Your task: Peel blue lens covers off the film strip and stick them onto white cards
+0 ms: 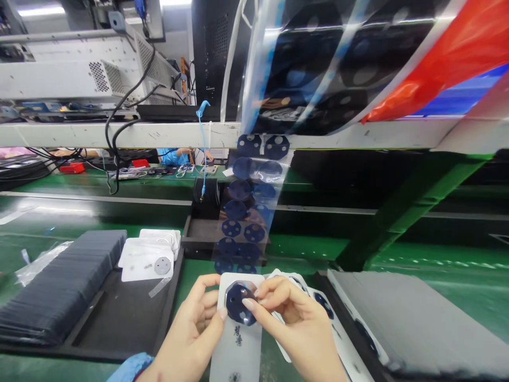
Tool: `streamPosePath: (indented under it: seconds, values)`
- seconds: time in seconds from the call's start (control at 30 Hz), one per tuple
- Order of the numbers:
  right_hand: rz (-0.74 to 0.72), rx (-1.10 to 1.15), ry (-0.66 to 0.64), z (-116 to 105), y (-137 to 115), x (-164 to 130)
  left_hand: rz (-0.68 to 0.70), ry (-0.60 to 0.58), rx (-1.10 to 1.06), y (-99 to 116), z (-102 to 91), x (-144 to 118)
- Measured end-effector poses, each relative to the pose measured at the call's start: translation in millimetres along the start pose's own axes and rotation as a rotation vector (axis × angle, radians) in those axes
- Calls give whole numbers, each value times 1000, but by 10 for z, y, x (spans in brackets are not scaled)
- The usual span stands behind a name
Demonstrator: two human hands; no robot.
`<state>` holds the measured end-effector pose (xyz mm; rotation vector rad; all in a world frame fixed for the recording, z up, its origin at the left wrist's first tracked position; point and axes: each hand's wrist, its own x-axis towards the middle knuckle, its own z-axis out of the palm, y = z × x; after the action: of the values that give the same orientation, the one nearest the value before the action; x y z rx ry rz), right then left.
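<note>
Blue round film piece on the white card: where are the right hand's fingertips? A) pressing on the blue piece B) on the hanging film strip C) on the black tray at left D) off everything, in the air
A: the right hand has its fingertips on the blue round piece, while the left hand grips the white card at its edge.

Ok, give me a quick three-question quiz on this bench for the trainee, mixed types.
1. True or false: the right hand presses a dark blue round film onto the white panel that the left hand grips.
2. Multiple choice: the hanging clear strip carries A) red squares, B) dark blue round films in pairs, C) screws.
3. Fill in: the stack of white panels lies in a black tray on the person's ____ side.

Key: 1 true; 2 B; 3 left.
</note>
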<state>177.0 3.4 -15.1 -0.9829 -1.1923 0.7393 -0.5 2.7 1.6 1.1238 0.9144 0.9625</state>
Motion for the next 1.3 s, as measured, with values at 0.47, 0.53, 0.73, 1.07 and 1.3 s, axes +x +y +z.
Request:
streamPosePath:
  seconds: [0.47, 0.53, 0.73, 1.07, 1.3]
  values:
    - [-72, -104, -54, -4, 80, -84, 27, 32, 71, -29, 31, -18]
    - [-130, -176, -51, 2, 98, -100, 44, 54, 83, -33, 53, -6]
    - [-310, -451, 14, 67, 172, -200, 138, 187, 136, -78, 102, 33]
    - [238, -2, -89, 134, 43, -161, 158, 231, -93, -136, 114, 80]
    - [316, 112, -98, 139, -36, -123, 104, 212, -73, -152, 156, 100]
